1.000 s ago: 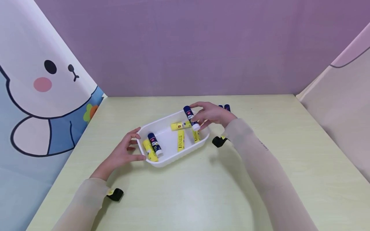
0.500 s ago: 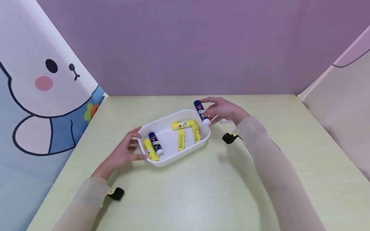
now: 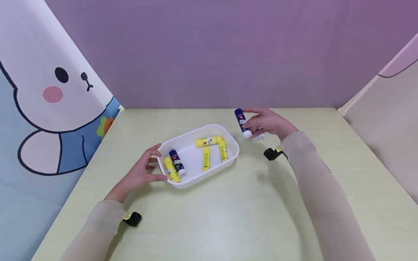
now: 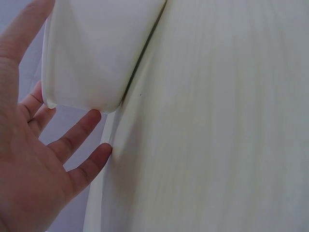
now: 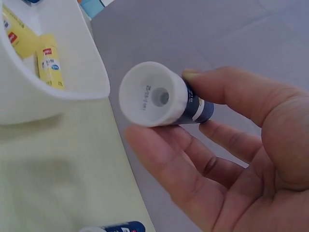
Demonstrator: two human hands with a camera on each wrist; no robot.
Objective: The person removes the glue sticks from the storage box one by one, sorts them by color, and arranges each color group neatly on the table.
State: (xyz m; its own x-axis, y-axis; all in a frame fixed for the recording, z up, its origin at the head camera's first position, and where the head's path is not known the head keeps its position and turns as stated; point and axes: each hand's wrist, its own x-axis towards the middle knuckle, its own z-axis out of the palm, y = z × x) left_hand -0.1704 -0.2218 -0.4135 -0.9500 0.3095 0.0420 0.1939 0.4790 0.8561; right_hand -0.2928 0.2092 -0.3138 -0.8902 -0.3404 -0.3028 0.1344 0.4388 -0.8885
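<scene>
My right hand (image 3: pixel 270 122) grips a dark blue tube with a white end (image 3: pixel 243 123) above the table, right of the white tray (image 3: pixel 209 175). In the right wrist view, thumb and fingers of the hand (image 5: pixel 236 159) surround the tube, its white base (image 5: pixel 140 99) facing the camera. My left hand (image 3: pixel 138 176) holds the tray's left end between thumb and fingers; the left wrist view shows fingertips against the tray (image 4: pixel 96 53). Inside the tray lie several yellow tubes (image 3: pixel 209 141) and one blue tube (image 3: pixel 177 164).
White ends of other tubes (image 3: pixel 260 137) show on the table beneath my right hand; a blue one (image 5: pixel 126 226) is at the bottom of the right wrist view. A purple backdrop (image 3: pixel 209 54) stands behind the table, a rabbit-print cloth (image 3: pixel 39 119) at the left.
My right hand has carried the blue tube from above the tray to the right, beyond its rim. My left hand keeps its hold on the tray.
</scene>
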